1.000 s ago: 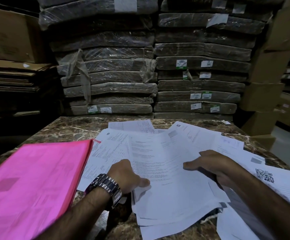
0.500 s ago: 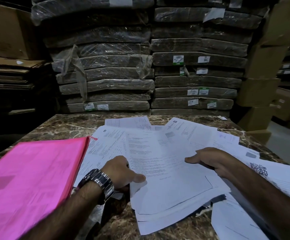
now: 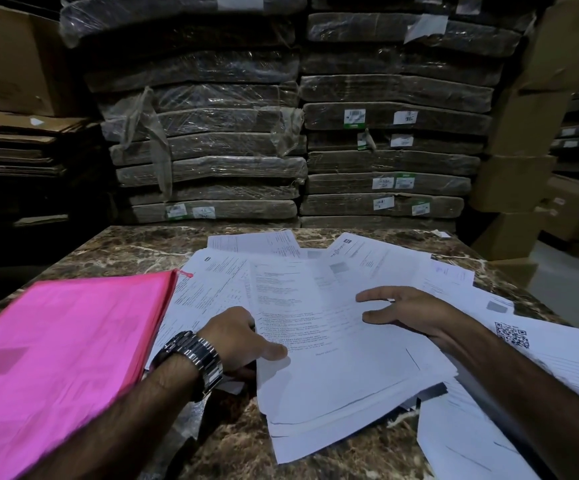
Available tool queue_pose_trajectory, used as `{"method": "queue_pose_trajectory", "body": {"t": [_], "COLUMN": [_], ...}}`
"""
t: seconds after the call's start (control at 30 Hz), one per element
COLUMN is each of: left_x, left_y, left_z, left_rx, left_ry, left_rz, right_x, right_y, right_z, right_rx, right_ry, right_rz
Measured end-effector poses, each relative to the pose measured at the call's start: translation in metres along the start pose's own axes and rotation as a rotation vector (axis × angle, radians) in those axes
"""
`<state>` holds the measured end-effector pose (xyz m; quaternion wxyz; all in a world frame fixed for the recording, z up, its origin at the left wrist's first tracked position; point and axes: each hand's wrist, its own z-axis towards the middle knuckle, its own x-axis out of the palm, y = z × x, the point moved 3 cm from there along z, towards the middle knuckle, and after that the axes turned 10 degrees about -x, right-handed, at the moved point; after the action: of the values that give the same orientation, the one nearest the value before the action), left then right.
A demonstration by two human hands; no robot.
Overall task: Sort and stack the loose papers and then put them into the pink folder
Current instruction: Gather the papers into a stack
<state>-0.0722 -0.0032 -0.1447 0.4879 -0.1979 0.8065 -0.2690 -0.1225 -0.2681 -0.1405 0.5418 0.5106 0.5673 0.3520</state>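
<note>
Lying fanned across the middle and right of the desk [image 3: 118, 247]: loose papers [image 3: 333, 375], white printed sheets, overlapping, edges unsquared. The near edges of the central pile step out one below another, and its corners are out of line.

Left grip [image 3: 236, 337]: grasping the left edge of the central pile, thumb on the top sheet, fingers curled beneath. Wristwatch [image 3: 194, 358], metal band, on that wrist.

Right grip [image 3: 416, 313]: released, fingers straight and spread over the right half of the top sheet. Whether it presses the sheet or is just above it cannot be told.

Pink folder [image 3: 66, 344]: closed, flat, on the left of the desk. Its right edge lies over the left margin of the outermost sheets, and its near end runs out of view.

Sheet with a square code [image 3: 558, 358]: at the right, under the right forearm, beside further sheets running towards the desk's right edge.

Bare desk, brown marbled: a strip along the far edge, the far left corner, and a patch near the person between the left forearm and the central pile.

Wrapped bundles [image 3: 205, 133]: two tall stacks in clear film, directly behind the far edge.

Flat cartons [image 3: 14, 140]: stacked at far left.

Cardboard boxes [image 3: 516, 181]: piled at far right, with a patch of floor [image 3: 565, 282] showing beside them.
</note>
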Motion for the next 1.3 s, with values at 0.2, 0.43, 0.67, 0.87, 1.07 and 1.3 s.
{"method": "queue_pose_trajectory", "body": {"t": [0.2, 0.43, 0.67, 0.87, 1.07, 1.3], "left_x": [-0.002, -0.017, -0.015, -0.042, -0.071, -0.068], "left_y": [0.007, -0.003, -0.02, -0.038, -0.06, -0.056], "left_z": [0.006, -0.001, 0.019, 0.011, -0.017, -0.018], "left_rx": [-0.038, -0.018, 0.272, 0.517, 0.766, 0.791], "left_ry": [0.01, -0.174, -0.126, -0.169, -0.285, -0.295], "left_rz": [-0.067, -0.143, -0.657, -0.655, -0.61, -0.67], "right_x": [-0.001, -0.011, 0.003, 0.003, -0.004, 0.002], "right_y": [0.001, 0.007, 0.016, 0.044, 0.079, 0.083], "right_z": [0.01, 0.002, -0.009, -0.016, -0.021, -0.026], "right_rx": [-0.051, -0.267, -0.365, -0.501, -0.797, -0.872], "right_ry": [0.101, 0.013, -0.014, -0.043, -0.184, -0.245], "right_rz": [-0.085, -0.051, 0.133, 0.322, 0.181, 0.179]}}
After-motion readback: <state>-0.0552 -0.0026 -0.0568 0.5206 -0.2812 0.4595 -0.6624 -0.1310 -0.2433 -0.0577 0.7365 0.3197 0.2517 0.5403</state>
